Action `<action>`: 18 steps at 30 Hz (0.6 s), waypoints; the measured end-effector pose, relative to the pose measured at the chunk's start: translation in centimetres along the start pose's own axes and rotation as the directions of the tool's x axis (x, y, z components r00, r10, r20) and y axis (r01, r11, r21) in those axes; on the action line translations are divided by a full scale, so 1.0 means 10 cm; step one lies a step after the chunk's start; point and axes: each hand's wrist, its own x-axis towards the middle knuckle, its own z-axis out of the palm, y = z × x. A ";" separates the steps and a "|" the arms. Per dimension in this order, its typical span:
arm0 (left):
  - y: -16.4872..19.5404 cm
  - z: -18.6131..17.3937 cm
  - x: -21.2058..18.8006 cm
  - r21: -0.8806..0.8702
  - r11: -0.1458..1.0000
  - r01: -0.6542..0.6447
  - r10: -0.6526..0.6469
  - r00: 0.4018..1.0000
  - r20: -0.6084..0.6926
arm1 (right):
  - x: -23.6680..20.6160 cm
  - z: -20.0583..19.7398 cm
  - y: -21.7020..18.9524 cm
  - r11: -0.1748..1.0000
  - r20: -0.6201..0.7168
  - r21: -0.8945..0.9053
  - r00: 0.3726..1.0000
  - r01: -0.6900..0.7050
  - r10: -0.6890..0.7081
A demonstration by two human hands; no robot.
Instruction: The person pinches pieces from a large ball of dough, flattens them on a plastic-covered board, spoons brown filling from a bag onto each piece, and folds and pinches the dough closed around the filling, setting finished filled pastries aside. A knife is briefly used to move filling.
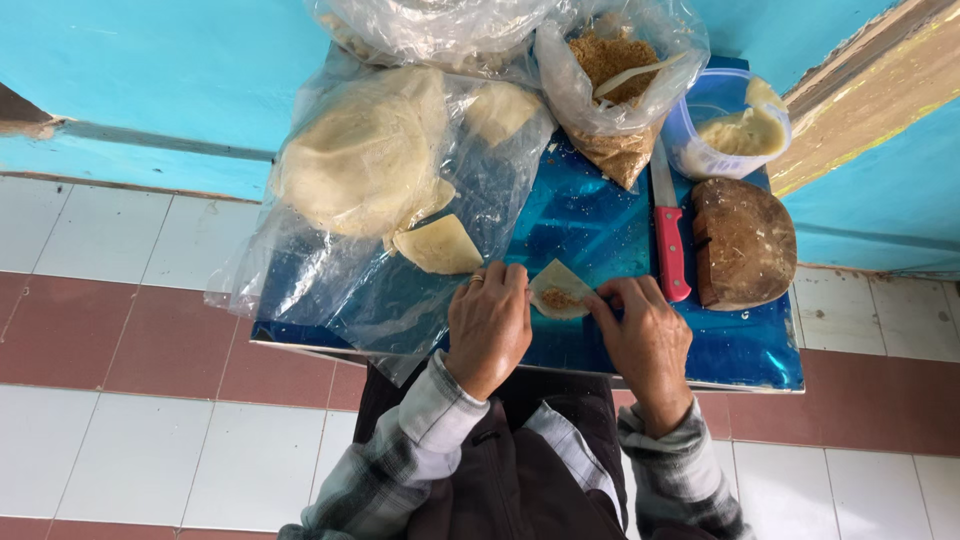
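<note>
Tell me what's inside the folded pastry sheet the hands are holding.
The pastry sheet, pinched between left hand and right hand, shows a small heap of brown crumbly filling; anything under the folded flap is hidden.

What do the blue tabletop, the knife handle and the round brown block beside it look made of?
Tabletop: likely laminate or painted metal, glossy; it reflects light in bright streaks. Knife handle: smooth red plastic, by its uniform colour and slight sheen; the blade looks like plain steel. Round brown block: probably wood, matte and worn, with a rough, mottled, scuffed top face.
</note>
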 end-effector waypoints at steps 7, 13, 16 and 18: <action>0.06 -0.11 0.04 -0.305 0.951 -0.052 0.035 0.997 -0.061 | 0.02 -0.02 -0.05 0.971 0.059 0.229 0.996 -0.073 0.061; 0.09 -0.05 0.03 -0.368 0.927 -0.076 0.044 0.995 -0.094 | -0.03 -0.03 -0.07 0.989 0.009 0.114 0.996 -0.095 0.094; 0.08 -0.03 0.00 -0.343 0.933 -0.111 0.080 0.991 -0.105 | -0.05 0.00 -0.10 0.989 0.001 0.132 0.997 -0.073 0.074; 0.09 -0.01 0.01 -0.325 0.937 -0.131 0.104 0.990 -0.099 | -0.05 0.01 -0.12 0.980 0.001 0.193 0.999 -0.054 0.055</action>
